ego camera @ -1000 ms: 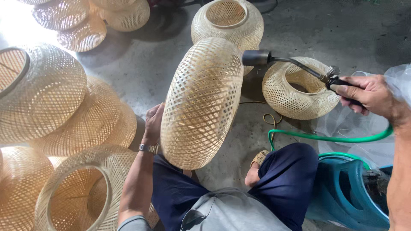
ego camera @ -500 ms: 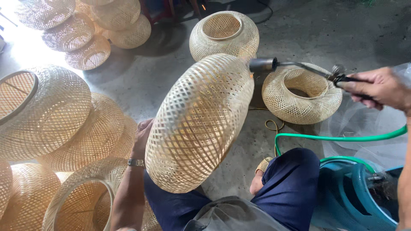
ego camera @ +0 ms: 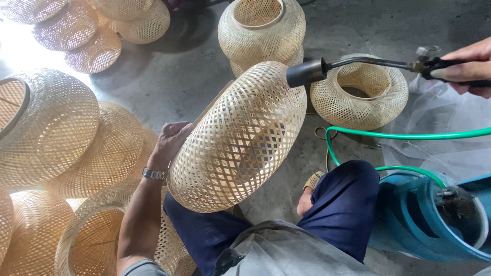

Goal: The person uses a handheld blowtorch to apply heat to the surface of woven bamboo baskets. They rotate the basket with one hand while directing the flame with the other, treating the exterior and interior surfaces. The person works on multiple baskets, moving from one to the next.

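Woven basket point(ego camera: 238, 138) tilts in my left hand's point(ego camera: 171, 143) clasp; my right hand point(ego camera: 468, 66) grips the torch point(ego camera: 368, 65), its nozzle at the basket.

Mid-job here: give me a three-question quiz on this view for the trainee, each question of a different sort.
1. True or false: the left hand steadies the woven bamboo shade from its left side.
2. What does the right hand grip?
A. the green hose
B. the torch handle
C. the blue bucket
3. Fill in: the torch nozzle points at the shade's upper ____ edge.

Key
1. True: the hand rests against the shade's left rim.
2. B: the fingers wrap the dark handle of the gas torch; the green hose runs below, towards the blue bucket.
3. Right: the nozzle sits close to that edge; contact cannot be told.
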